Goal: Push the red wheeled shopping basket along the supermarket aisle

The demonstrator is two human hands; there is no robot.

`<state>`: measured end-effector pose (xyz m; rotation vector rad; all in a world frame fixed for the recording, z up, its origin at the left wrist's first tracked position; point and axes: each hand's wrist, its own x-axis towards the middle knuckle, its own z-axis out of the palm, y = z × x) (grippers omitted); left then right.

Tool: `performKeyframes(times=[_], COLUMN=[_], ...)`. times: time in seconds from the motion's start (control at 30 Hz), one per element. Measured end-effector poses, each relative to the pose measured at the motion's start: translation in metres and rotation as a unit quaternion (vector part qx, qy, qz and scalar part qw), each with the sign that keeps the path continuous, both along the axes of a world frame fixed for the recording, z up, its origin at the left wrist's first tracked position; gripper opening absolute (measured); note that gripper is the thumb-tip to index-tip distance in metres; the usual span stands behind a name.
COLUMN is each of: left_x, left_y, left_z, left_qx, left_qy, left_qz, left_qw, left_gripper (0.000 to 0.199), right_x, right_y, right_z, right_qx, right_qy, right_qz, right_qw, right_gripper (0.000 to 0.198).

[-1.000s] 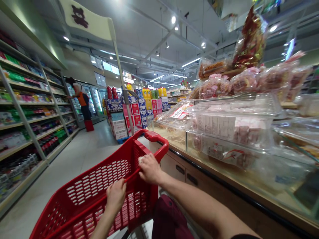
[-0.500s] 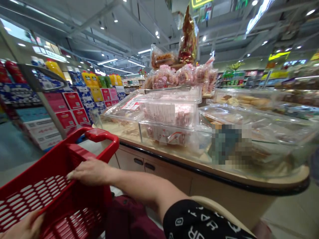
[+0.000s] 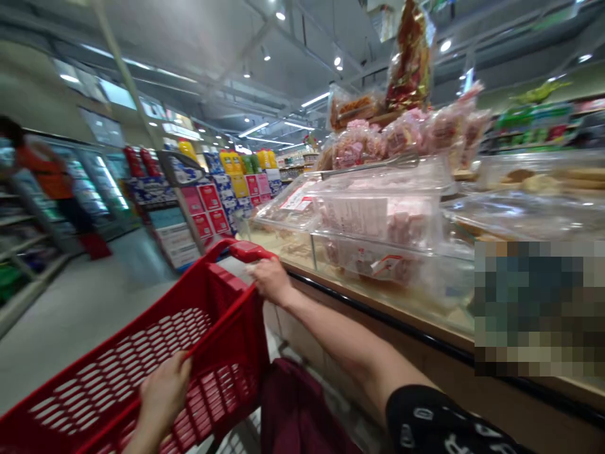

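Note:
A red plastic shopping cart with perforated sides stands in front of me at the lower left. My right hand is closed on the cart's rim beside its handle, the arm stretched forward. Nearer to me, my left hand grips the close side rim, its fingers curled over the edge and partly hidden. What I see of the basket holds no goods.
A display counter with clear plastic bins and bagged baked goods runs along the right. Stacked drink cartons stand ahead. At far left a person in an orange top stands by shelves and fridges.
My view has swung left, showing more aisle and the person in orange. My left hand has come further into view on the cart rim. The right hand has shifted from inside the rim toward the handle.

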<state>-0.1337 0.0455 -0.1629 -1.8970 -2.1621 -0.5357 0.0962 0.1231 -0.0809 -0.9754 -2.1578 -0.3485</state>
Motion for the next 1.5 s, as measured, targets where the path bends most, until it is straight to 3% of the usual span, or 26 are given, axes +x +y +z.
performKeyframes(times=[0.07, 0.23, 0.3, 0.4, 0.43, 0.6, 0.8, 0.87, 0.97, 1.03, 1.2, 1.4, 1.5], left_x=[0.013, 0.022, 0.02, 0.02, 0.02, 0.021, 0.021, 0.023, 0.023, 0.022, 0.02, 0.019, 0.021], left_y=[-0.009, -0.02, -0.022, -0.023, -0.022, -0.022, -0.023, -0.023, -0.024, -0.024, -0.023, -0.027, -0.029], left_z=[0.008, 0.017, 0.016, 0.014, 0.013, 0.012, 0.012, 0.011, 0.011, 0.011, 0.013, 0.019, 0.021], left_qx=[-0.016, -0.03, -0.027, -0.027, -0.027, -0.028, -0.031, -0.027, -0.018, -0.021, -0.03, -0.046, -0.049], left_qy=[0.003, -0.007, -0.02, -0.029, -0.029, -0.029, -0.037, -0.039, -0.037, -0.034, -0.041, -0.047, -0.054], left_qz=[0.024, 0.036, 0.032, 0.03, 0.032, 0.027, 0.031, 0.033, 0.034, 0.033, 0.04, 0.035, 0.035], left_qw=[1.0, 0.999, 0.999, 0.999, 0.999, 0.999, 0.998, 0.998, 0.999, 0.999, 0.998, 0.997, 0.997], left_gripper=[0.027, 0.024, 0.023, 0.023, 0.023, 0.024, 0.023, 0.023, 0.023, 0.023, 0.023, 0.025, 0.023], right_x=[-0.002, -0.03, -0.018, 0.003, 0.004, -0.01, 0.022, 0.011, -0.01, -0.006, 0.02, -0.001, 0.017], right_y=[0.005, -0.016, -0.011, 0.007, 0.01, 0.002, 0.02, 0.014, 0.001, 0.006, 0.026, 0.011, 0.027], right_z=[-0.005, -0.033, -0.025, -0.012, -0.013, -0.034, 0.0, -0.003, -0.017, -0.018, -0.005, -0.016, -0.002], right_qx=[-0.004, 0.049, 0.04, -0.001, -0.004, 0.071, 0.007, 0.007, 0.036, 0.039, 0.0, 0.031, -0.012], right_qy=[0.087, -0.009, 0.007, 0.106, 0.12, 0.038, 0.07, 0.047, -0.014, -0.027, 0.087, 0.001, 0.063], right_qz=[-0.016, 0.187, 0.153, 0.0, -0.019, 0.11, -0.031, -0.005, 0.098, 0.129, 0.023, 0.151, 0.063], right_qw=[0.996, 0.981, 0.987, 0.994, 0.993, 0.991, 0.997, 0.999, 0.994, 0.99, 0.996, 0.988, 0.996], right_gripper=[0.031, 0.034, 0.036, 0.032, 0.031, 0.028, 0.025, 0.026, 0.028, 0.031, 0.032, 0.034, 0.031])
